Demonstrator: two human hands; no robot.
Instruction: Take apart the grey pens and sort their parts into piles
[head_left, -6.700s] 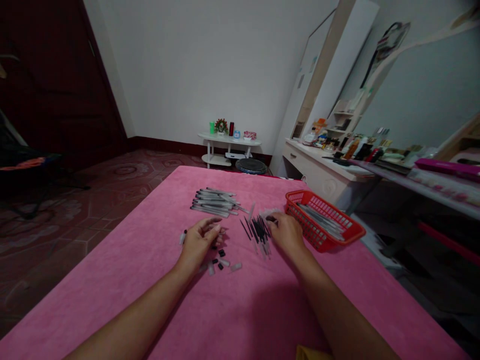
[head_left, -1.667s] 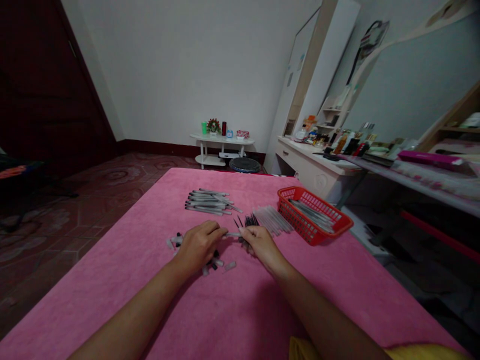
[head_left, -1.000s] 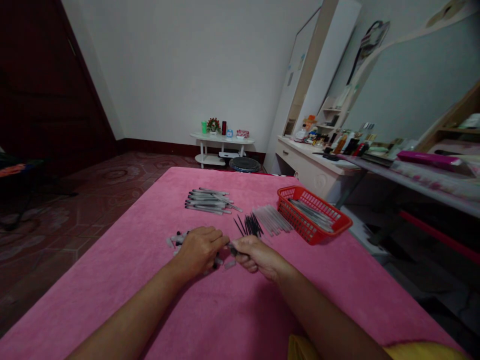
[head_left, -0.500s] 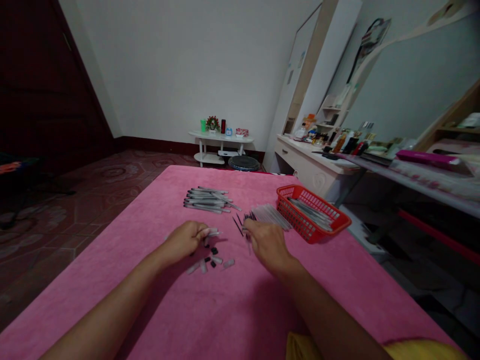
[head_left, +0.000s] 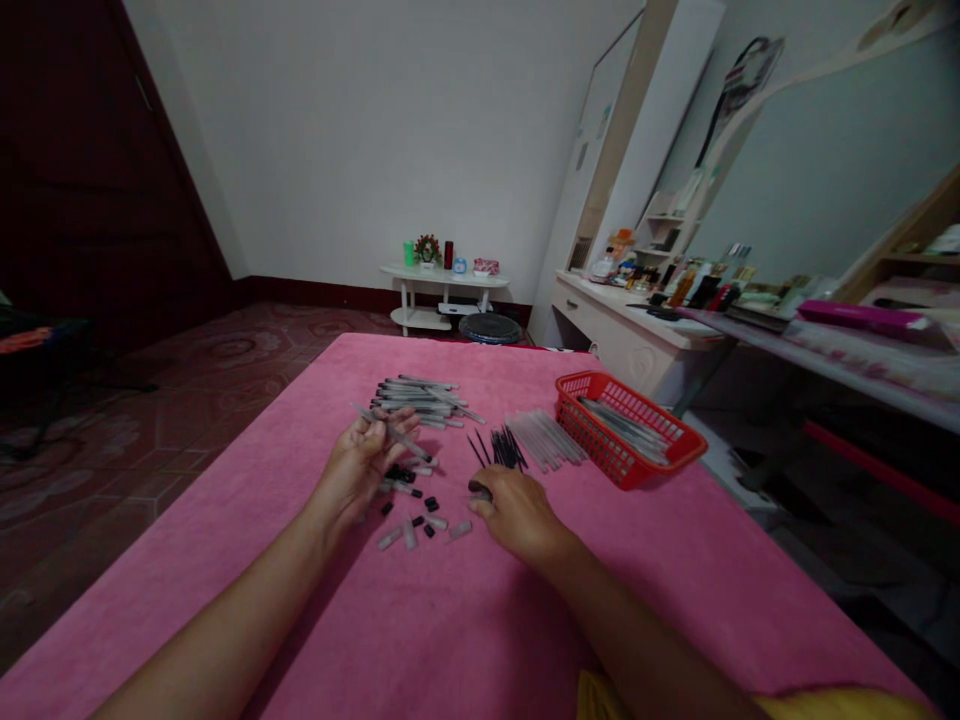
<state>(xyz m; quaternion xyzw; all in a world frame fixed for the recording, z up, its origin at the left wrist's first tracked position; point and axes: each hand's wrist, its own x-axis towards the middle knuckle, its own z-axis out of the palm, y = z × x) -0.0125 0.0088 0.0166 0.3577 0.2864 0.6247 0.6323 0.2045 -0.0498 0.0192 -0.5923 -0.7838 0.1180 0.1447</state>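
Note:
My left hand (head_left: 361,462) is turned partly palm up, its thumb pressing a clear pen barrel (head_left: 405,441) with a dark end against the fingers. Below it lie loose clear pen caps (head_left: 434,521) and small black plugs (head_left: 430,503), some partly hidden by the hand. My right hand (head_left: 517,508) is closed, with its fingertips low over the cloth; a small dark and pale piece shows at them, too blurred to name. Just beyond it is a bunch of thin black refills (head_left: 508,446), beside a row of clear tubes (head_left: 545,440).
A pile of pens (head_left: 420,398) lies beyond my left hand. On the right, a red plastic basket (head_left: 611,455) holds more pale sticks. Everything rests on a pink cloth (head_left: 420,630). A dresser (head_left: 637,335) with bottles stands to the right, and a low white table (head_left: 442,275) behind.
My left hand has turned palm upward and shifted left, and the long barrel now shows across its fingers. My right hand has drawn back from the black refills toward me.

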